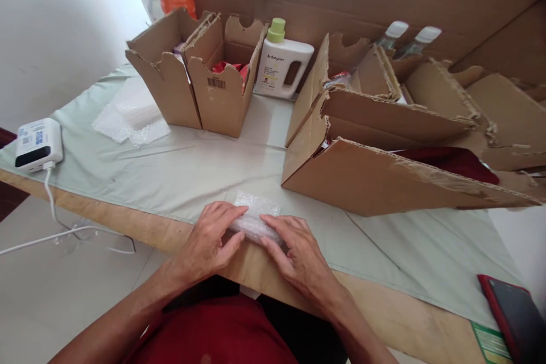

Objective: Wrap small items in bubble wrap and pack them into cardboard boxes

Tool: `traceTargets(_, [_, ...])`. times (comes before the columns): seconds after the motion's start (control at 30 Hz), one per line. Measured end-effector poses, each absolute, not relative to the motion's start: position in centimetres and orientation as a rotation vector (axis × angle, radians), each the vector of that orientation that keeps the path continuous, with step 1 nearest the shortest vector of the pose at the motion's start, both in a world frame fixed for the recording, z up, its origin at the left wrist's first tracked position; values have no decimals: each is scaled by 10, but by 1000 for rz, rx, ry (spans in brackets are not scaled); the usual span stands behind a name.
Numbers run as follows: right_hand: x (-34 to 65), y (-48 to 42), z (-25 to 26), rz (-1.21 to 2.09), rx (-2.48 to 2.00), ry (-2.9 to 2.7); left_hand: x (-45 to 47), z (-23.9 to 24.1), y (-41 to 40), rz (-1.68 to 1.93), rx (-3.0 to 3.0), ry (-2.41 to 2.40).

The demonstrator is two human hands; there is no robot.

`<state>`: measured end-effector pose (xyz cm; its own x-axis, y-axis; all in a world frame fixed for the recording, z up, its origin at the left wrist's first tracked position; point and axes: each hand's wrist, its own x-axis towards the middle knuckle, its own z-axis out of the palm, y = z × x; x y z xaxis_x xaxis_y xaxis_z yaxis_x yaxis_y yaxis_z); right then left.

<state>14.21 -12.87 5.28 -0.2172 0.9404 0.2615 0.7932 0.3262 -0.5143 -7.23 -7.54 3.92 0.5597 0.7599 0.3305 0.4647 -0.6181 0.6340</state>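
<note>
both hands, left hand point(212, 237) and right hand point(294, 253), are pressing flat on a bubble wrap bundle point(257, 218) at the table's point(179, 173) near edge, fingers spread on top to keep it rolled

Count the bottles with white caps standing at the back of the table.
2: one clear white-capped bottle behind the right-hand cardboard boxes, the second bottle just right of it. Both are partly hidden by the boxes; more could stand behind them.
</note>
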Motion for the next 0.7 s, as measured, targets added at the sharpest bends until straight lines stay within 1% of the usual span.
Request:
traceTargets(0.17, [136,-131,54,3,-1561,-2143,-61,34,-56,809,2325,1152])
traceTargets(0.27, [133,-124,50,-18,-1574,-2250,-61,34,-56,841,2216,1242])
traceTargets(0.33, [135,-118,47,37,-1589,-2199,-65,34,-66,875,2017,1298])
traceTargets(0.4, [137,-114,44,146,-1606,-2048,-70,33,-80,898,1781,1313])
traceTargets(0.5, [138,-118,47,419,-1623,-1768,-71,30,-97,927,1499,1209])
traceTargets(0.6, [132,-131,55,803,-1549,-1505,-64,33,-101,908,1279,1101])
traceTargets(0.7, [126,-146,59,1191,-1379,-1271,-59,41,-98,802,1106,1004])
